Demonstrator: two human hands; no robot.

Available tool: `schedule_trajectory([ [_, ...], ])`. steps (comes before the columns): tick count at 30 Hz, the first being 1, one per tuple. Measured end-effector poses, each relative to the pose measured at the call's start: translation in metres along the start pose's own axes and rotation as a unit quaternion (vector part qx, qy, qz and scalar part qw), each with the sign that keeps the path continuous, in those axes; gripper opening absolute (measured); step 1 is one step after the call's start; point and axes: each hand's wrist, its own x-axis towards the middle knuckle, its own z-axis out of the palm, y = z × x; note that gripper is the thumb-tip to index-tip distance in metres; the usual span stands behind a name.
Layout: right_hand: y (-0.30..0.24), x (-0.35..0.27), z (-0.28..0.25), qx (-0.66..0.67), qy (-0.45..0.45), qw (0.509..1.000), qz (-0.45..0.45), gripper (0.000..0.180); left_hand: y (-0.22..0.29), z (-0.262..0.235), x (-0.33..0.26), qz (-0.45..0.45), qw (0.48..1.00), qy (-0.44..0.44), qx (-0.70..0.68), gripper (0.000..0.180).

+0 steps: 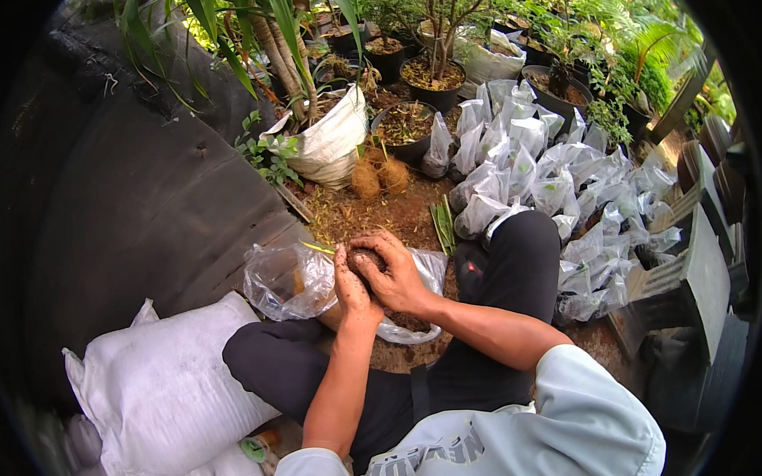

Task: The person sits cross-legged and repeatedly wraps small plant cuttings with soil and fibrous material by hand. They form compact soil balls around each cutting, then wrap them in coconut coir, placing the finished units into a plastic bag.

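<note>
The person sits with both hands over the lap, and between the palms is a round lump of soil [367, 261]. The lump is dark brown, and it looks crumbly and damp. Most of it is hidden by the hands, so only the top part shows. The left hand [353, 283] cups it from one side, with its fingers held close together and pointing up. The right hand [397, 275] wraps around the other side, with its fingers bent over the far edge and its thumb near the middle. Both hands have bits of dirt stuck on them. A thin yellow-green leaf [317, 248] pokes out beside the left fingers, but I cannot tell if it grows from the lump. Just under the hands is a clear plastic bag [429, 332] with more loose brown soil in it. Another see-through bag [275, 285], all crinkly, lies to the left. Farther ahead, on the brown ground [334, 216], sit two hairy, golden-brown balls [379, 178], side by side in front of a white sack [334, 147] with a plant in it.
</note>
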Motion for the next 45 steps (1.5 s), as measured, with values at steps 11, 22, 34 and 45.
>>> schedule_trajectory([
  [11, -0.032, 0.070, 0.006, 0.091, 0.008, 0.989, -0.118, 0.037, 0.082, 0.047, 0.010, 0.069, 0.987, -0.114, 0.089, 0.041],
  [22, -0.008, 0.113, 0.063, 0.583, 0.106, 0.740, 0.319, 0.039, 0.078, 0.053, 0.061, 0.365, 0.909, -0.009, 0.199, 0.031],
  [34, -0.021, 0.119, 0.083, 0.531, 0.152, 0.790, 0.267, 0.042, 0.110, 0.051, 0.061, 0.301, 0.950, -0.067, 0.042, 0.026],
  [45, -0.042, 0.118, 0.112, 0.571, 0.128, 0.759, 0.286, 0.040, 0.133, 0.044, 0.031, 0.361, 0.903, -0.034, 0.232, 0.028],
])
